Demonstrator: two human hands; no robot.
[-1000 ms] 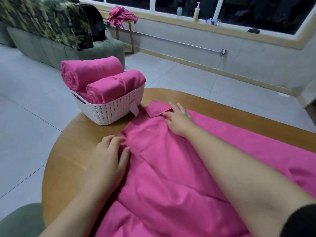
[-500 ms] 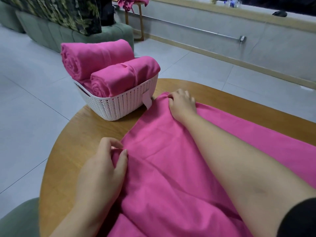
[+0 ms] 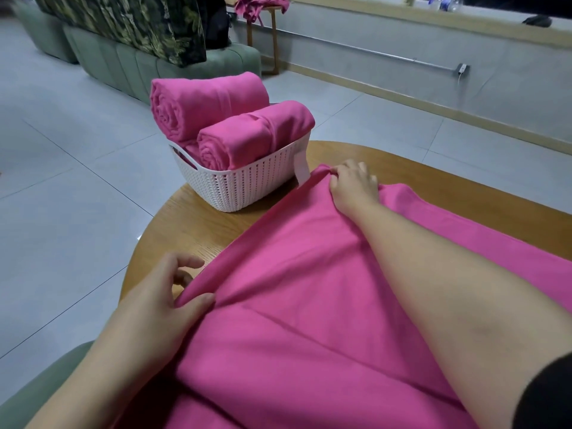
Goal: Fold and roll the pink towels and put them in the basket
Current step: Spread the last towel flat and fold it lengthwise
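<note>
the pink towel (image 3: 309,305) is spread on the worktop (image 3: 192,224), just beside the basket (image 3: 247,187). its near edge is pinched by the left hand (image 3: 161,305), its far corner by the curled fingers (image 3: 335,176) of the right hand (image 3: 353,187).

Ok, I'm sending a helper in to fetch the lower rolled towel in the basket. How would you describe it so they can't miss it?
Find the round wooden table; at its far left edge sits a white woven basket. Two pink rolls poke out of it. Yours is the lower rolled towel, nearer the table's middle, spiral end facing you, beside the higher roll.
</note>
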